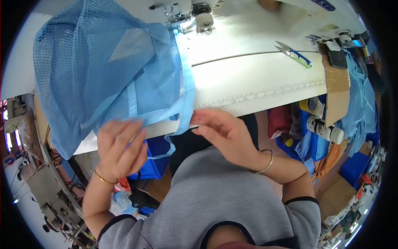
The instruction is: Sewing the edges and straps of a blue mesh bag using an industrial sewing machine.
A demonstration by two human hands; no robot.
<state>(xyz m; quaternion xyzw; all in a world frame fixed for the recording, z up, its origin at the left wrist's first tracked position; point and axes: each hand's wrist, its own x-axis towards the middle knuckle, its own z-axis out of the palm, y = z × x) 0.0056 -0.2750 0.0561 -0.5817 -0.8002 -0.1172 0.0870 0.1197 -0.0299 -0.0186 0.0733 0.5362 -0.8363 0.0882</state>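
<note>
Blue mesh bag [103,66] is lying spread over the left part of the white sewing table [257,79], with its light blue binding tape [187,89] running from the machine's presser foot [182,20] down to the table's near edge. At that edge the right hand [226,135] is pinching the tape, its fingertips [198,121] narrowed onto the strip, while the left hand [120,147] is pressing the bag's lower hem with loosely curled fingers, though motion blur makes it hard to tell whether they are actually closing on the cloth. Judging by this, the person is aligning the tape along the mesh edge before feeding it under the needle; the next move is calling for even tension from both hands and a straight line toward the foot. A thread snipper [295,54] with a blue handle is lying well apart on the right. The needle itself is too small to make out, the machine head is being cut off at the top, and the tape's loose tail is hanging below the table, partly hidden behind the left hand.
</note>
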